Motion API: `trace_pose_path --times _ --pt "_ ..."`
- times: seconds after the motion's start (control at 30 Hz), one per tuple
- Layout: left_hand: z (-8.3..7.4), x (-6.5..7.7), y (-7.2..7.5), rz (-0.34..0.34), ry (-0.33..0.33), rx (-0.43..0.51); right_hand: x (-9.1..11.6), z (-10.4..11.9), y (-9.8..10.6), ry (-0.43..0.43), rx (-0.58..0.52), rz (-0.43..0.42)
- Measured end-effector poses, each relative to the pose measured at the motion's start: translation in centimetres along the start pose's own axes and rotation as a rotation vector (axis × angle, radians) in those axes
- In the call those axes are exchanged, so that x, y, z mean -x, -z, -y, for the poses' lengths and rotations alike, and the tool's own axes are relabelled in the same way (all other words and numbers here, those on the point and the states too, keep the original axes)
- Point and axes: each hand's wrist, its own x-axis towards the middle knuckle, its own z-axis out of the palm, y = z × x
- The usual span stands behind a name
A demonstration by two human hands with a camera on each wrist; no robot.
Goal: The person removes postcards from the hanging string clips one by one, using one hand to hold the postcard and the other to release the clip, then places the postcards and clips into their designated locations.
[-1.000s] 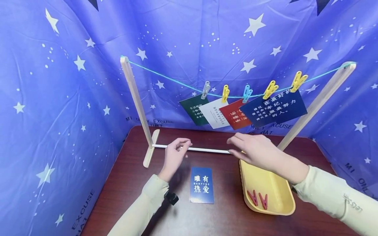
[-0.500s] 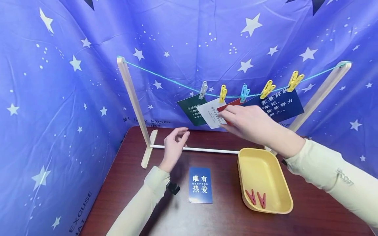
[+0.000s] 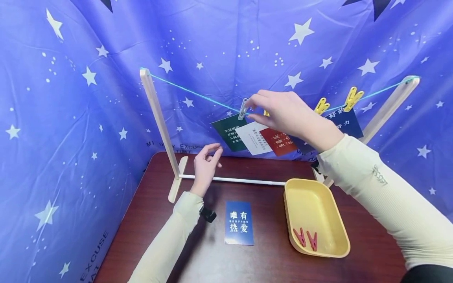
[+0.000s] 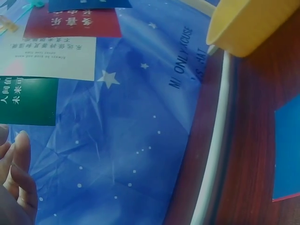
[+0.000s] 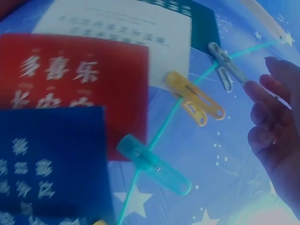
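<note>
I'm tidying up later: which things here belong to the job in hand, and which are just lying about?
Likely part of the job:
grey clip beside the right hand
wooden stand with its teal line
hanging cards and their other clips
yellow tray with two red clips
loose blue card

Apparently just around it:
starry curtain
table

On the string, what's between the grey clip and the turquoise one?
A yellow clip, gripping the white card, sits between the grey clip and the turquoise clip; the right wrist view shows it.
</note>
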Motion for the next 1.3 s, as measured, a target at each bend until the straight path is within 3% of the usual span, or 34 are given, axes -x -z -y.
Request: trace_pose_path --times 0.27,0.57,0.67,0.83,1.3 --pt "-0.3 -1.1 -0.5 0.071 0.003 0.023 -2.1 -1.0 0.6 -0.159 -0.083 0.043" --pt "-0.8 -1.7 -1.0 0.094 0.020 0.068 -3.4 -2.4 0.6 -0.368 -0.254 0.307" --pt "-0.9 -1.7 -1.1 0.108 0.026 0.071 -3.4 -2.7 0.4 -0.410 -0.293 0.339" --pt "-1.1 -1.9 -1.2 0.120 0.003 0.054 -3.3 -3.0 -0.1 -0.400 -0.320 0.321" --pt "-0.7 -1.8 -1.5 0.071 -0.004 0.093 -2.9 -3.2 -1.1 -0.377 -0.328 0.295"
